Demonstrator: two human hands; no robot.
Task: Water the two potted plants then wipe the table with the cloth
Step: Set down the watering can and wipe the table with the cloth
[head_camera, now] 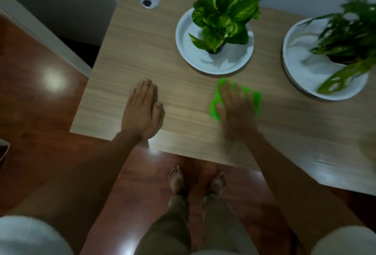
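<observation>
My right hand [234,108] presses flat on a bright green cloth [256,98] on the wooden table [142,51]; the hand is motion-blurred. My left hand [142,110] lies flat on the table near its front left, fingers together, holding nothing. Behind the cloth stands a leafy green potted plant [221,10] in a wide white pot [183,39]. A second plant with slit leaves [345,39] stands in another white pot [291,59] at the right.
A round cable grommet [150,0] sits in the table's back left. A blurred pale object [366,147] shows at the right edge. The table's front edge is just before my bare feet [195,179] on the red-brown floor. A white wall runs behind.
</observation>
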